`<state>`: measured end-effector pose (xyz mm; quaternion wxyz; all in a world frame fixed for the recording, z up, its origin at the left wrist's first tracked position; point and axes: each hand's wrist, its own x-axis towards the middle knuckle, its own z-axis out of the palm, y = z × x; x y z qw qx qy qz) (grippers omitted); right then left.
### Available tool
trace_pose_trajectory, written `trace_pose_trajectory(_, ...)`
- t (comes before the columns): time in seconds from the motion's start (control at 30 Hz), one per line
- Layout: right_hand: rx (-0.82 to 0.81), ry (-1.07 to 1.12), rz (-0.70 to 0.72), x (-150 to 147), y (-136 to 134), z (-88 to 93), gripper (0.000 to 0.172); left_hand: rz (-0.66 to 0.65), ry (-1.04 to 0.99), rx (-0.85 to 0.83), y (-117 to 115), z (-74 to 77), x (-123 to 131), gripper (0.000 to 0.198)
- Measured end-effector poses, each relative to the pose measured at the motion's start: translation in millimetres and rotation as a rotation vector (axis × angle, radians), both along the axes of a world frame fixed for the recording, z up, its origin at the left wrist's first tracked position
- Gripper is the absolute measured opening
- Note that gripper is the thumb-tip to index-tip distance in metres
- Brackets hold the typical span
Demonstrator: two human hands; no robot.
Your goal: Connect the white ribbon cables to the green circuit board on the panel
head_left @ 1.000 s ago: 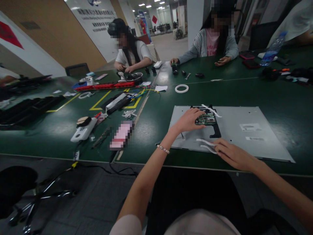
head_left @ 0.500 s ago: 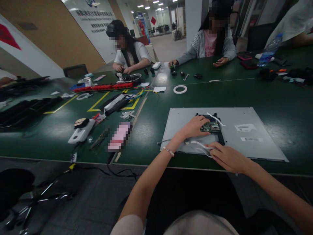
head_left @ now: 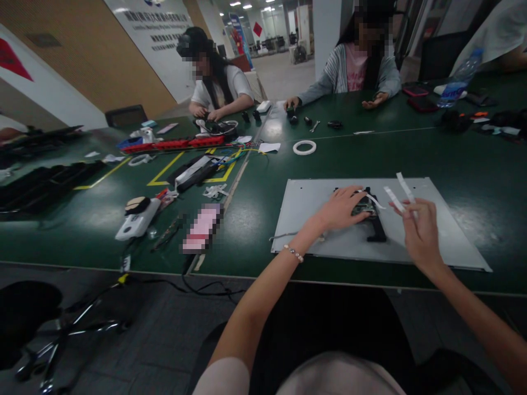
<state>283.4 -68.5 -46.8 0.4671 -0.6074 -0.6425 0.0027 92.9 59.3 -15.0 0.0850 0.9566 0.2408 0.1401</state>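
A flat grey panel (head_left: pixel 304 219) lies on the green table near its front edge. On it rests a black bracket (head_left: pixel 376 230) with a circuit board (head_left: pixel 362 206), partly hidden under my left hand (head_left: pixel 343 209). That hand's fingers are spread over the board, and a white strip (head_left: pixel 375 201) lies beside them. My right hand (head_left: pixel 420 227) is raised above the panel's right part, its fingers closed on white strips (head_left: pixel 405 187) that point up and to the left.
A roll of white tape (head_left: pixel 304 147) lies behind the panel. To the left are a phone (head_left: pixel 202 227), a white device (head_left: pixel 138 219) and a black part with wires (head_left: pixel 195 173). Two people sit across the table; a bottle (head_left: pixel 459 82) stands at the back right.
My right hand has risen from the panel's front edge and moved right, carrying the white strips away from the bracket. My left hand has shifted slightly right over the board.
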Motion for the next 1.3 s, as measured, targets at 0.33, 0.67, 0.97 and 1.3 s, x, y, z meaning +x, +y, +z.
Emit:
trace_pose_trajectory(0.33, -0.173, -0.164, 0.175, 17, 36, -13.0, 0.022, 0.061, 0.138, -0.027, 28, -19.9, 19, 0.049)
trace_pose_trajectory(0.67, -0.327, -0.361, 0.166, 13, 33, -18.0, 0.026, 0.035, 0.196, -0.026, 31, -16.8, 21, 0.048)
trace_pose_trajectory(0.97, -0.335, -0.293, 0.141, 19, 14, -22.8, 0.025, 0.088, 0.192, -0.016, 30, -16.3, 22, 0.048)
trace_pose_trajectory(1.3, -0.090, 0.003, -0.020, 29, -1, -7.7, 0.023, 0.132, 0.059, -0.085, 21, 2.0, 16, 0.047)
